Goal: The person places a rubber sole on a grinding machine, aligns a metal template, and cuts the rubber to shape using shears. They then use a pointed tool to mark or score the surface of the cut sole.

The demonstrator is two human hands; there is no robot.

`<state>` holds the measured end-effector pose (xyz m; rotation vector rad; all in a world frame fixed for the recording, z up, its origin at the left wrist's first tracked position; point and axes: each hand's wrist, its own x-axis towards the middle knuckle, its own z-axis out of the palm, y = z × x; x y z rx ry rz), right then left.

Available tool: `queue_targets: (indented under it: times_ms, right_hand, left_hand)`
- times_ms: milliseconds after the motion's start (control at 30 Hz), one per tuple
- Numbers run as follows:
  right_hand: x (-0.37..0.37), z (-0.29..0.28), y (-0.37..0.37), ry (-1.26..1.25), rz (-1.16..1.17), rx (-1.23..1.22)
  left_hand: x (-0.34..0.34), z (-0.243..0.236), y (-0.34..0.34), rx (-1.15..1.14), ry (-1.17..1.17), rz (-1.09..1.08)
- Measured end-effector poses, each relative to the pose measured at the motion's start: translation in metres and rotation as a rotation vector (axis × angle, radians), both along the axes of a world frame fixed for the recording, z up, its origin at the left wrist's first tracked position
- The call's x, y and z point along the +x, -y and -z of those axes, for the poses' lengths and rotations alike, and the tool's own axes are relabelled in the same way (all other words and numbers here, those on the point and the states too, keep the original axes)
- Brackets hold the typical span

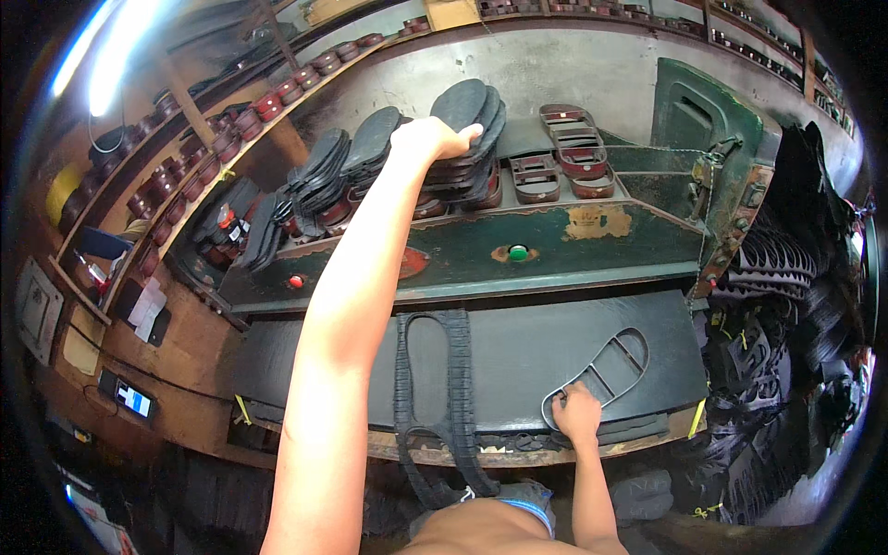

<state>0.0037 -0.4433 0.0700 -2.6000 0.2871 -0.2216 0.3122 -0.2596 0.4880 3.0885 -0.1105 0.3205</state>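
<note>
My left arm stretches far forward over the bench. At its end, my left hand (435, 141) is closed on the near edge of a black shoe sole (460, 102) on top of a tall stack; part of the fingers is hidden behind the hand. On the near black work surface, my right hand (578, 413) grips the near end of a sole-shaped metal cutting die (622, 363), which has crossbars inside and lies tilted to the right. Left of the die lies a black rubber strip (460, 370) with sole-shaped holes, hanging over the front edge.
A green press (555, 242) spans the back, with a green button (518, 252) and a red button (296, 281). More sole stacks (370, 139) and reddish dies (583, 153) stand on it. Die-filled shelves (199, 176) line the left. Black rubber scraps (768, 268) heap at right.
</note>
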Motion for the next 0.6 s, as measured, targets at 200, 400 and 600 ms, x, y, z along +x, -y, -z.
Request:
queue_targets:
  times_ms: [200, 400, 600]
  right_hand:
    - [-0.007, -0.013, -0.003, 0.045, 0.052, 0.028]
    - [-0.018, -0.029, -0.042, 0.401, -0.043, 0.533]
    - [0.023, 0.005, -0.153, -0.174, -0.138, 0.431]
  left_hand:
    - [-0.058, 0.086, -0.083, -0.301, 0.790, 0.348]
    - [-0.244, 0.331, -0.210, -0.363, -0.099, -0.394]
    - [-0.311, 0.469, -0.214, -0.704, -0.054, -0.474]
